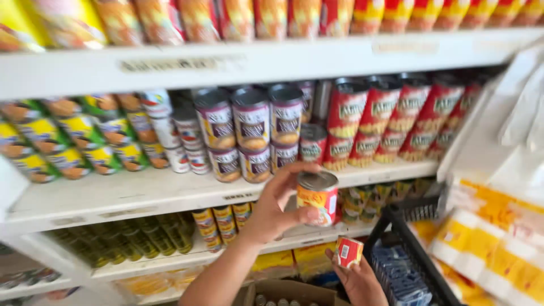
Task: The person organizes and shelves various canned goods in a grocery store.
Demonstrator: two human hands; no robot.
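White shelf [141, 195] bearing stacked cans [249, 133]. Left hand [277, 207], fingers clamped on a red-and-yellow can [318, 198] just before the shelf edge. At 5 o'clock, right hand [360, 280], fingers around a small red box [348, 251].

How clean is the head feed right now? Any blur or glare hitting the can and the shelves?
Head view: motion blur smears everything, worst on the top-shelf packets and the white bags at right; the can in the left hand is soft yet recognisable, with mild shine on its lid; the small red box in the right hand is similar; lighting is bright and even.
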